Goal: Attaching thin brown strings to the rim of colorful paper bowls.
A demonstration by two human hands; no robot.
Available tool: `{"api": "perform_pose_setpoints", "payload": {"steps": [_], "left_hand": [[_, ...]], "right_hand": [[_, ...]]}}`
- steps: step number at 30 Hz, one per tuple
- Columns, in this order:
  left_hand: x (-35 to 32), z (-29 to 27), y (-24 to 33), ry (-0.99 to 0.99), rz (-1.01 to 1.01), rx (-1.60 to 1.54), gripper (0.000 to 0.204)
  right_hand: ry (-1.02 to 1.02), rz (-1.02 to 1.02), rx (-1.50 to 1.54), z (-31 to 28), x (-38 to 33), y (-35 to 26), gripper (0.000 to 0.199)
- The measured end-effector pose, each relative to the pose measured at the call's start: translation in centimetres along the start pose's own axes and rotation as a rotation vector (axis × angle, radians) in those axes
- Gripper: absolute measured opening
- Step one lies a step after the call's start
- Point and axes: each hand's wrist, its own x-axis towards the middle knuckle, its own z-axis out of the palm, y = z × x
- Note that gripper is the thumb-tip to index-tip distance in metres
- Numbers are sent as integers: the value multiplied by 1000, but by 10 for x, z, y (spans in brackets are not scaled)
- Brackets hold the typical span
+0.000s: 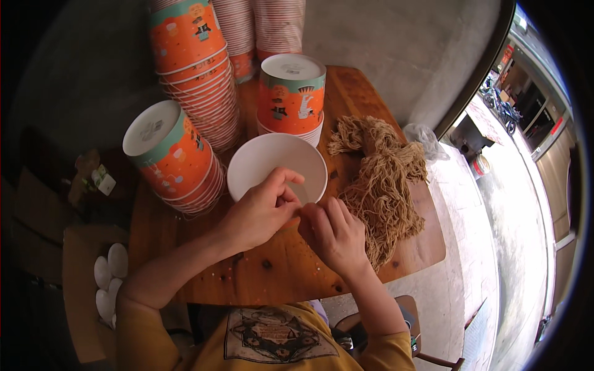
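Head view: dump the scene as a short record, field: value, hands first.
left hand: over the near side of the open tub, fingertips close to the right hand's; anything pinched is too small to tell
right hand: fingers curled, between the open tub and the fibre bundle
open tub: white inside, opening up
fibre bundle: tan, tangled, right of the open tub
left tub stack: orange and teal, upside down
rear tub stack: same colours, upside down
table: brown wood
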Motion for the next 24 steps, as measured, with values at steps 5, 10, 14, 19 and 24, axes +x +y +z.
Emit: {"api": "perform_pose_setpoints", "payload": {"steps": [5,10,14,19,24], "left_hand": [[-1,-2,3,-47,-4,95,34],[-1,-3,0,-2,48,84,28],[1,-1,0,-15,45,65,28],[0,-4,5,-64,-48,54,33],[0,-3,4,-78,-29,54,33]], "right_hand": [[-278,734,786,-5,9,2,16],[-264,998,1156,-13,6,0,12],[-136,950,1142,-4,-13,-6,10],[-32,613,675,1,-11,-14,8],[-15,563,563,7,-11,-11,10]]}}
